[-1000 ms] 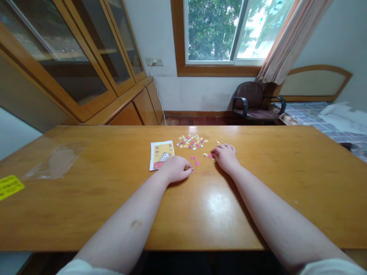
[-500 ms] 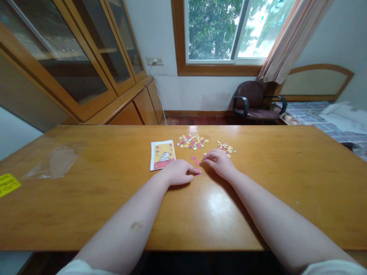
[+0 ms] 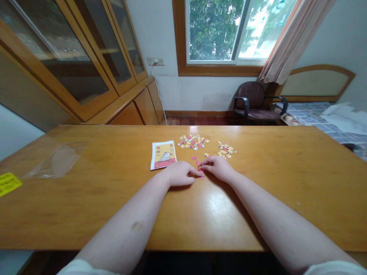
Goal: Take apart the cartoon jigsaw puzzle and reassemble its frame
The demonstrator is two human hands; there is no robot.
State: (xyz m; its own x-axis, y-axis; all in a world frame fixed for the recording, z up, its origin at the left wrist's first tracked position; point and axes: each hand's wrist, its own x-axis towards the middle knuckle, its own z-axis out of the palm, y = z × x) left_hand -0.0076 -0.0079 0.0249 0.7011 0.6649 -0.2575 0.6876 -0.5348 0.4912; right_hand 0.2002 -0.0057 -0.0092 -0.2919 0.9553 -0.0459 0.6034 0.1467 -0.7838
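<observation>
- Head view, centre: the left hand (image 3: 183, 173) lies palm down, index finger stretched onto pink pieces (image 3: 202, 177), thumb a narrow gap apart from it
- Just right of it, the right hand (image 3: 218, 167) has its fingertips drawn close together at the same pieces; cannot tell whether they pinch one
- Loose pink bits (image 3: 194, 157) lie just above the fingertips, a mixed heap (image 3: 193, 141) higher up, a mostly yellow heap (image 3: 227, 149) to the upper right of the right hand
- Left of centre, a picture card (image 3: 164, 154), lower edge near the left hand
- At the left of the desk (image 3: 114, 210), a clear bag (image 3: 61, 160)
</observation>
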